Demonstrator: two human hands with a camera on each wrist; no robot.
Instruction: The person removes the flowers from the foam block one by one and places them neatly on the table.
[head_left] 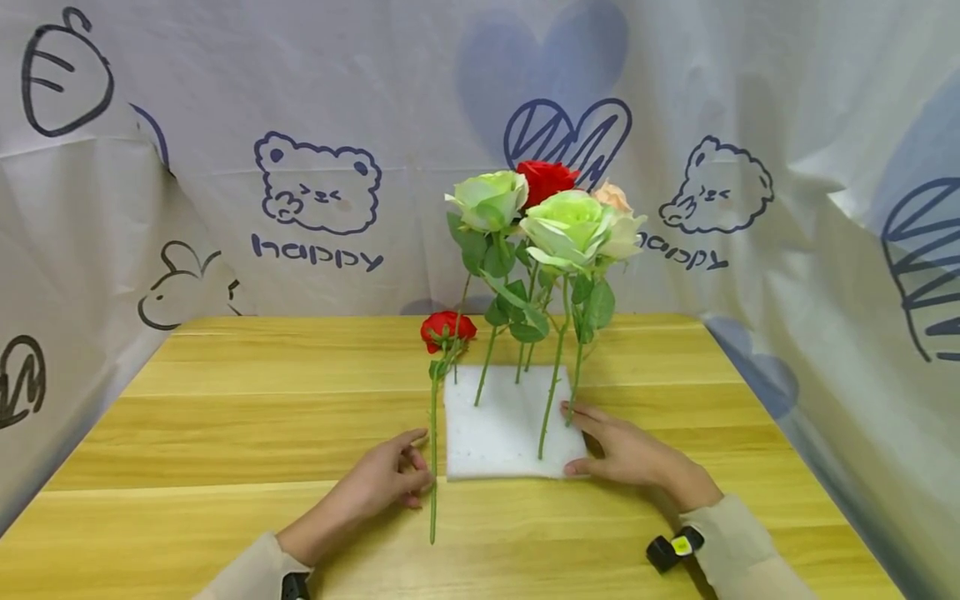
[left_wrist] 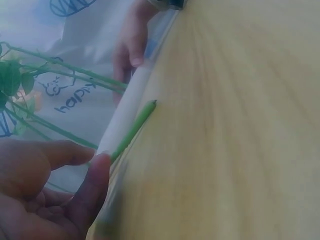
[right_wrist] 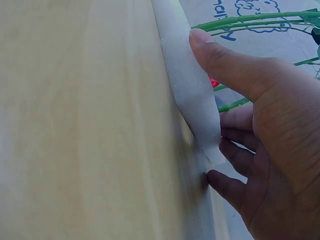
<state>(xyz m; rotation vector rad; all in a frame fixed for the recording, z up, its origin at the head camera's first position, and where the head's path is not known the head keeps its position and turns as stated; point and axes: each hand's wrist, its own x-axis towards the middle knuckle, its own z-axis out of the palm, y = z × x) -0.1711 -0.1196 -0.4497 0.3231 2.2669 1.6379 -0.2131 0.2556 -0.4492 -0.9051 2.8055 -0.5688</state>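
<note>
A red rose [head_left: 447, 332] with a long green stem [head_left: 433, 450] lies along the left side of a white foam block [head_left: 491, 450]. At its lower stem is my left hand [head_left: 390, 471], thumb and index fingertips right beside it and apart from each other. My right hand [head_left: 626, 450] rests at the block's right edge, thumb on the near corner and index finger over the top; the other fingers lie along the side in the right wrist view. Standing in the foam are several roses, among them two pale green ones [head_left: 567, 229] and a red one [head_left: 547, 182].
A peach rose [head_left: 613, 197] shows behind the green blooms at the right. Beneath everything is a wooden table [head_left: 247, 433], with a printed white curtain [head_left: 420, 100] hanging behind and at both sides. Upright stems rise between the two hands.
</note>
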